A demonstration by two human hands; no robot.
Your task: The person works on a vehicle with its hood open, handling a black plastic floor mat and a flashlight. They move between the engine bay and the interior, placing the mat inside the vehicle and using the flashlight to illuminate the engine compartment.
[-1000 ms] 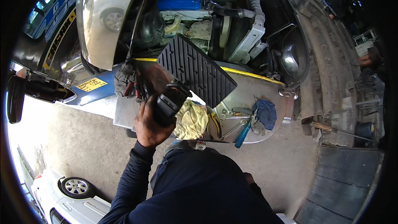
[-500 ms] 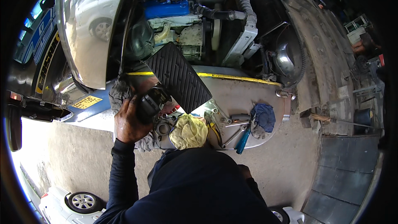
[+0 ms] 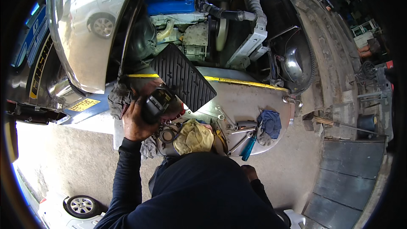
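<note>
In the head view, the person's left grip (image 3: 137, 123) is clamped on a dark, blocky black device (image 3: 156, 104), held above the left part of a grey metal surface (image 3: 254, 97). From this grip, a black ribbed plate (image 3: 183, 77) lies farther out and to the right, just beyond the device; whether the two are joined cannot be told. The plate's long axis slants from upper left to lower right, crossing the line of the left forearm, and its upper end overlaps the yellow strip (image 3: 241, 82) beside the engine. The left grip is clearly the nearer one. The right grip (image 3: 249, 172) hangs low beside the body, well apart from plate and device, nearest to a teal-handled screwdriver (image 3: 249, 149); one cannot tell whether its fingers are together or apart. Between device and screwdriver lies a crumpled yellow cloth (image 3: 193, 137).
</note>
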